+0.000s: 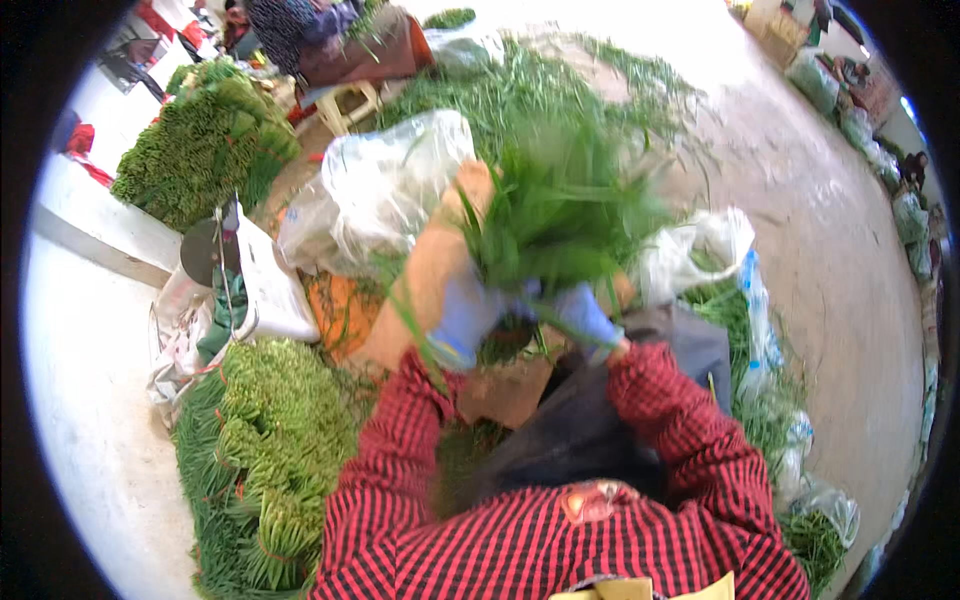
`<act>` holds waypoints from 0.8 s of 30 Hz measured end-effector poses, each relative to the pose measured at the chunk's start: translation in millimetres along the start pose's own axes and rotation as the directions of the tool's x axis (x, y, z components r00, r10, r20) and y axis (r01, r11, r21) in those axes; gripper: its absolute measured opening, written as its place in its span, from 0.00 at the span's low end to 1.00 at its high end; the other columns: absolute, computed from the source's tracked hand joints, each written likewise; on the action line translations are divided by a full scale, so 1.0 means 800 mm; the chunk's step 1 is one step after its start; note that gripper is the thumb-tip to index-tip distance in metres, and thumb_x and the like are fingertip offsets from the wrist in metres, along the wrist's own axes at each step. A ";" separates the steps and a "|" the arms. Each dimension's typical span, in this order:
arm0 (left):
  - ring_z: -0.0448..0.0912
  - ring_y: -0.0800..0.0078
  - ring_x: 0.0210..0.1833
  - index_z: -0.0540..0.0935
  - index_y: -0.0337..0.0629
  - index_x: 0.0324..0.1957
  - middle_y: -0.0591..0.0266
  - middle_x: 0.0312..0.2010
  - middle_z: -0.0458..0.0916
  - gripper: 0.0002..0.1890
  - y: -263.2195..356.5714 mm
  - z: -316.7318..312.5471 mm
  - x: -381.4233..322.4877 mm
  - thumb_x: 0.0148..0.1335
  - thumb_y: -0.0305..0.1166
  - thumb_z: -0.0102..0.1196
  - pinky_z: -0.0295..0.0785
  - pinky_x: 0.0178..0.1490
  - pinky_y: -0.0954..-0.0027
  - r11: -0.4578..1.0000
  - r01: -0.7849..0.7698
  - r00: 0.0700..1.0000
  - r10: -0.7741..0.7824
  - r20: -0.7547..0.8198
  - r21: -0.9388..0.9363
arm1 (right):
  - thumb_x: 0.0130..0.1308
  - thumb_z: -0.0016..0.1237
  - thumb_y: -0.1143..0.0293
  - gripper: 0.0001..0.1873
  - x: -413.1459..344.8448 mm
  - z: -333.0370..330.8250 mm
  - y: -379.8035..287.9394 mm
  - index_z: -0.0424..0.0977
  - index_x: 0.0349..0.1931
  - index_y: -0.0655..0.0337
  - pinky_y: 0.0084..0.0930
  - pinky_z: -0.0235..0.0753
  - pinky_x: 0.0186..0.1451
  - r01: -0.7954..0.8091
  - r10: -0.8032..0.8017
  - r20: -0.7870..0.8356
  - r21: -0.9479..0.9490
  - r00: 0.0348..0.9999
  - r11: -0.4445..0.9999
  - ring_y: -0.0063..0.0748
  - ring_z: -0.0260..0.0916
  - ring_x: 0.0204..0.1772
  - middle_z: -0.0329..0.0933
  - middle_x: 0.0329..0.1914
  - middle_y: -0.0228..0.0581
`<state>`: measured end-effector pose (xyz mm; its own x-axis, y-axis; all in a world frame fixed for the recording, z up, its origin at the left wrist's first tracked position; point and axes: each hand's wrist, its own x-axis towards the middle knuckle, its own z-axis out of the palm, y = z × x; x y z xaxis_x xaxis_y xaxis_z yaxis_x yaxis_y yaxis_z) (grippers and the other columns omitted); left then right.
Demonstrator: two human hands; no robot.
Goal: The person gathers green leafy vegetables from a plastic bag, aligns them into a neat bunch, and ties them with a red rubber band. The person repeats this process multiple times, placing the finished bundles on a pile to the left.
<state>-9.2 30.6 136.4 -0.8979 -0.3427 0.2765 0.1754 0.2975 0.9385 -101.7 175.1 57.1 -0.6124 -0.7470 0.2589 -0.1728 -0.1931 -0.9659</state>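
Note:
My left hand (463,311) and my right hand (586,315), both in blue gloves, are closed around the lower end of a bunch of long green leaves (562,202), which look like garlic chives. The bunch is blurred and its leaf tips fan out away from me. My fingers are partly hidden by leaves. Beneath my hands lies a cardboard sheet (501,390), with a dark, partly covered object beside it. At my left, several tied bundles of chives (289,435) are stacked with their pale stem ends showing.
Ahead stands a clear plastic bag (397,180). Loose leaves (517,82) cover the floor beyond. A white container (274,277) and another chive stack (214,142) are to the left. At the right are an opened plastic bag (701,251) and more greens. A cream stool (346,106) stands near another person.

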 end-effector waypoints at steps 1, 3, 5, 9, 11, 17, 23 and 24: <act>0.83 0.71 0.51 0.80 0.37 0.58 0.62 0.51 0.86 0.23 -0.002 -0.010 0.016 0.61 0.24 0.69 0.81 0.53 0.66 0.993 0.098 0.995 -0.100 -0.016 -0.071 | 0.77 0.49 0.68 0.28 0.021 -0.002 0.006 0.61 0.75 0.48 0.29 0.78 0.52 0.244 -0.222 0.103 -0.383 0.970 0.891 0.30 0.78 0.47 0.83 0.53 0.36; 0.81 0.74 0.53 0.77 0.36 0.61 0.60 0.53 0.84 0.25 -0.016 -0.037 0.035 0.67 0.38 0.66 0.77 0.58 0.69 0.960 0.161 0.986 -0.147 0.074 -0.230 | 0.75 0.51 0.59 0.24 0.036 -0.017 0.004 0.69 0.68 0.53 0.29 0.79 0.47 -0.048 0.052 0.144 -0.029 0.988 0.998 0.31 0.80 0.42 0.83 0.48 0.40; 0.80 0.74 0.56 0.71 0.36 0.69 0.55 0.58 0.80 0.34 -0.049 -0.071 0.039 0.71 0.51 0.59 0.75 0.61 0.69 0.958 0.146 0.988 -0.127 0.091 -0.247 | 0.73 0.54 0.47 0.27 0.040 -0.048 -0.006 0.77 0.60 0.58 0.29 0.80 0.47 -0.550 0.530 0.184 0.077 0.828 0.832 0.32 0.81 0.42 0.83 0.45 0.45; 0.80 0.67 0.57 0.60 0.38 0.76 0.51 0.61 0.77 0.43 -0.151 -0.143 -0.036 0.73 0.60 0.52 0.75 0.62 0.63 0.778 0.588 0.730 -0.629 -0.268 -0.223 | 0.72 0.44 0.41 0.32 0.011 -0.111 -0.016 0.82 0.36 0.68 0.45 0.78 0.51 -0.399 0.606 -0.028 -0.778 0.795 0.486 0.51 0.84 0.46 0.83 0.36 0.56; 0.81 0.63 0.56 0.60 0.38 0.76 0.49 0.61 0.78 0.44 -0.189 -0.153 -0.082 0.72 0.61 0.52 0.76 0.61 0.61 0.755 0.582 0.699 -0.655 -0.288 -0.303 | 0.72 0.45 0.51 0.25 -0.002 -0.108 -0.015 0.82 0.34 0.66 0.45 0.80 0.49 -0.498 0.743 0.019 -0.731 0.669 0.467 0.53 0.84 0.44 0.84 0.36 0.56; 0.84 0.52 0.53 0.50 0.38 0.79 0.33 0.56 0.80 0.48 -0.174 -0.025 -0.108 0.72 0.61 0.50 0.78 0.52 0.56 0.762 0.437 0.899 -0.375 -0.225 0.477 | 0.65 0.49 0.66 0.13 -0.007 0.058 -0.021 0.87 0.36 0.61 0.44 0.84 0.45 -0.044 0.663 0.241 -0.923 0.708 0.383 0.52 0.86 0.43 0.86 0.40 0.53; 0.80 0.47 0.60 0.42 0.37 0.80 0.30 0.59 0.77 0.56 -0.125 -0.027 -0.084 0.68 0.66 0.52 0.74 0.60 0.57 0.788 0.557 0.829 -0.507 -0.238 0.261 | 0.67 0.48 0.61 0.17 -0.017 -0.010 0.001 0.85 0.37 0.65 0.47 0.82 0.45 -0.307 0.794 0.198 -0.847 0.575 0.434 0.58 0.83 0.41 0.83 0.39 0.60; 0.78 0.48 0.63 0.39 0.36 0.80 0.30 0.59 0.77 0.62 -0.118 -0.037 -0.087 0.63 0.67 0.59 0.73 0.62 0.58 0.804 0.593 0.775 -0.584 -0.241 -0.038 | 0.68 0.47 0.58 0.19 -0.015 -0.023 0.008 0.85 0.38 0.65 0.47 0.82 0.46 -0.340 0.710 0.135 -0.806 0.691 0.485 0.57 0.83 0.42 0.83 0.39 0.60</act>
<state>49.0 -0.2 34.7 -0.7011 -0.6544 -0.2834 -0.3763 0.0020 0.9265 -109.9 194.8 48.1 -0.4420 -0.7394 -0.5079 -0.4969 0.6732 -0.5476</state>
